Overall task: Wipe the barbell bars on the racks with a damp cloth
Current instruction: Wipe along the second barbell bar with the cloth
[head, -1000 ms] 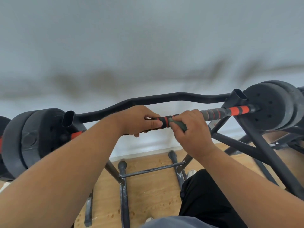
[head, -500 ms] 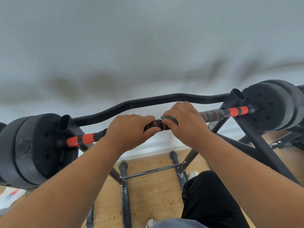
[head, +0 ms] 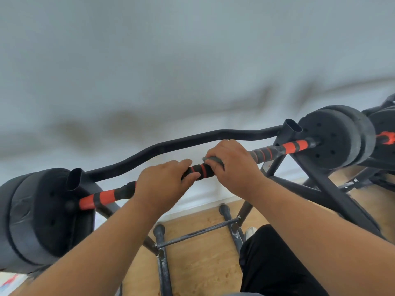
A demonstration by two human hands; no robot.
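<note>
Two hands on barbell bar (head: 275,149), mid-wipe. Left hand (head: 162,184) curled round bar, steadying. Right hand (head: 233,167) grips cloth (head: 213,160) wrapped on bar. Next, likely: slide cloth toward right plate (head: 333,137).

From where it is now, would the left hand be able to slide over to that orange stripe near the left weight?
Probably yes. The left hand already rests on the bar, and the orange stripe lies just beside it on the same bar. Nothing shows between them; the weight plate sits beyond the stripe.

Count: 1 barbell bar (head: 275,151); 2 plate stacks, 9 o'clock (head: 38,216) and 3 o'clock (head: 337,135); 1 cloth (head: 213,160); 2 hands (head: 162,184) (head: 233,167); 1 rack (head: 192,139).
</note>
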